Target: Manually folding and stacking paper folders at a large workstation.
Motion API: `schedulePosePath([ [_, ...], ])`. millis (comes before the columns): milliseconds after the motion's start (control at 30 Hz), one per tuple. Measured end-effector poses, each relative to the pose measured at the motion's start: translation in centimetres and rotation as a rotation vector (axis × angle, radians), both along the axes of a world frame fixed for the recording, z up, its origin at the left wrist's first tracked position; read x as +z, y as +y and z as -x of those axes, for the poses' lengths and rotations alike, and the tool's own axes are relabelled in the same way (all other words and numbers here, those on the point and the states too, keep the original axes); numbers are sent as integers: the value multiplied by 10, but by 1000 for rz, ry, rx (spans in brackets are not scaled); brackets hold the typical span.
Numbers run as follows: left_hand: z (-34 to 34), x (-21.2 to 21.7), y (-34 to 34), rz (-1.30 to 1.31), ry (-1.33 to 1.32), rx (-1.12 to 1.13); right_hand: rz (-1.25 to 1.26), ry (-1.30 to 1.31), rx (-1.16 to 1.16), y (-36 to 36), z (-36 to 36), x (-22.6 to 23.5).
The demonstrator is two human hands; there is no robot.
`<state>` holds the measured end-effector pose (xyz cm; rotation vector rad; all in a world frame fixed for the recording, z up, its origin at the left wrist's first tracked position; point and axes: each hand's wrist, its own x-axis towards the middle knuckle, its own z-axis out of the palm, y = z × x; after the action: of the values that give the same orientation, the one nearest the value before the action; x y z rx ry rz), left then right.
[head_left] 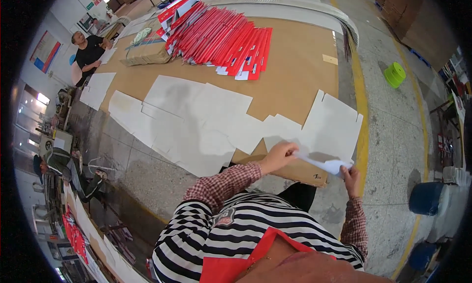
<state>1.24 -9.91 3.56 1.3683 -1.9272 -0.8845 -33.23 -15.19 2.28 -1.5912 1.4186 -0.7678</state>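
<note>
A white sheet of paper or thin card [322, 164] is stretched between my hands, seen nearly edge-on, close to the table's near edge. My left hand [280, 156] pinches its left end. At the other end, my right hand [351, 178] grips it between thumb and fingers. Just beyond the sheet lie flat white cardboard pieces [332, 120], some with slots cut in their edges. Under my left hand a brown cardboard piece [300, 173] juts out at the table's edge.
A long fanned pile of red and white folded card pieces [221, 37] covers the far middle of the brown-topped table [300, 51]. Left of it sits a wrapped brown bundle [147, 53]. A green stool [394, 75] stands at right. Two people [90, 51] are at the left.
</note>
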Motion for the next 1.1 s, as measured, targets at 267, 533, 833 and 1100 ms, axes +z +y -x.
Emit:
schedulePosePath([
  [267, 23, -5, -19, 249, -331, 234, 674, 581, 101, -15, -69, 30],
  [533, 17, 15, 45, 334, -430, -274, 419, 224, 516, 1, -63, 29],
  [833, 4, -1, 26, -7, 316, 287, 419, 341, 346, 16, -77, 20],
  [1100, 22, -11, 23, 428, -378, 113, 573, 603, 323, 16, -93, 24],
])
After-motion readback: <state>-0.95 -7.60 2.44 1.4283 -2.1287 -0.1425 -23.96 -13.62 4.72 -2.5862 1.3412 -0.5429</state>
